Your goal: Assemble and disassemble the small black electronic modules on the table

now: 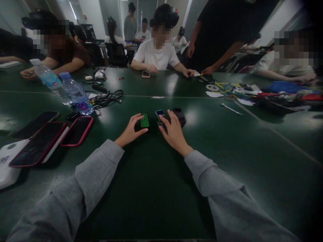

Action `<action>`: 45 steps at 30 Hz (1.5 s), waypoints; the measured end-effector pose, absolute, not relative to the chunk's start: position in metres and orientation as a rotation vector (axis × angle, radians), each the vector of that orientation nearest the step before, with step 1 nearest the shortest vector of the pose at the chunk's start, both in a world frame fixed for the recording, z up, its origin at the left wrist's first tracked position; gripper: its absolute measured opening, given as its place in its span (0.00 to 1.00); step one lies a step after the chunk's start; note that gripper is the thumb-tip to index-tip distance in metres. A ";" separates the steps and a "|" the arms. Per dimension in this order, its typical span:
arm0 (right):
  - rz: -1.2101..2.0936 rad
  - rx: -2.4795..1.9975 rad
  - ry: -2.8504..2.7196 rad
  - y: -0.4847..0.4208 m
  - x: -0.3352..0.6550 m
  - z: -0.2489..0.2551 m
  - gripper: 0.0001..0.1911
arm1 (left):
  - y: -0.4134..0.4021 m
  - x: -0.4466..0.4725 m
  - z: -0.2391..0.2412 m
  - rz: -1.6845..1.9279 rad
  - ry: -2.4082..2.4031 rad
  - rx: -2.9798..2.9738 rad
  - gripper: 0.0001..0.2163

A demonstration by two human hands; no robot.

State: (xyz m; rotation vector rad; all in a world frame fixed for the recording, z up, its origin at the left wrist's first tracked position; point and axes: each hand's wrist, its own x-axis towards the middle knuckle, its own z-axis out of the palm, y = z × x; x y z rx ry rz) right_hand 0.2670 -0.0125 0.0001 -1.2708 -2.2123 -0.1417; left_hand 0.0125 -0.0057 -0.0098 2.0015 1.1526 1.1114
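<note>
My left hand (131, 129) rests on the dark green table (156, 188), its thumb and fingers pinching a small green circuit board (144, 120). My right hand (173, 131) lies just to the right of it, fingers curled over a small board with a blue screen (159, 114). A black box-shaped part (179, 116) sits right beyond my right fingers. Both my arms wear grey sleeves.
Three phones (77, 130) lie at the left beside a white device (6, 161). Two water bottles (75, 94) and black cables (108, 97) stand behind them. A metal tool (230, 109) and a cluttered pile of wires (252, 90) lie at the right. Several people sit around the table.
</note>
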 end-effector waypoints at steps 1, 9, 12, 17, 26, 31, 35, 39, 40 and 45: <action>-0.106 -1.244 -2.276 -0.012 0.265 -0.001 0.26 | -0.006 0.013 -0.009 1.110 1.149 2.012 0.30; -0.016 -1.260 -2.299 -0.007 0.266 -0.006 0.23 | -0.006 0.014 -0.009 1.119 1.147 2.065 0.28; -0.065 -1.323 -2.254 -0.008 0.266 -0.006 0.23 | -0.007 0.015 -0.009 1.109 1.162 2.079 0.27; -0.116 -1.437 -2.188 -0.009 0.266 -0.006 0.23 | -0.008 0.015 -0.008 1.100 1.195 2.106 0.26; -0.156 -1.364 -2.083 -0.014 0.265 0.001 0.20 | -0.008 0.015 -0.009 1.119 1.211 2.093 0.26; -0.067 -1.268 -2.128 -0.020 0.259 0.005 0.19 | -0.005 0.015 -0.010 1.214 1.179 1.957 0.18; 0.052 -1.224 -2.170 -0.026 0.249 0.004 0.22 | -0.001 0.014 -0.015 1.230 1.151 1.948 0.17; 0.137 -1.229 -2.266 -0.030 0.235 -0.002 0.32 | 0.001 0.013 -0.018 1.237 1.166 1.994 0.17; 0.154 -1.243 -2.288 -0.030 0.231 -0.004 0.34 | 0.001 0.013 -0.018 1.237 1.163 2.002 0.17; 0.236 -1.312 -2.299 -0.025 0.213 -0.013 0.42 | -0.003 0.017 -0.014 1.233 1.055 2.036 0.17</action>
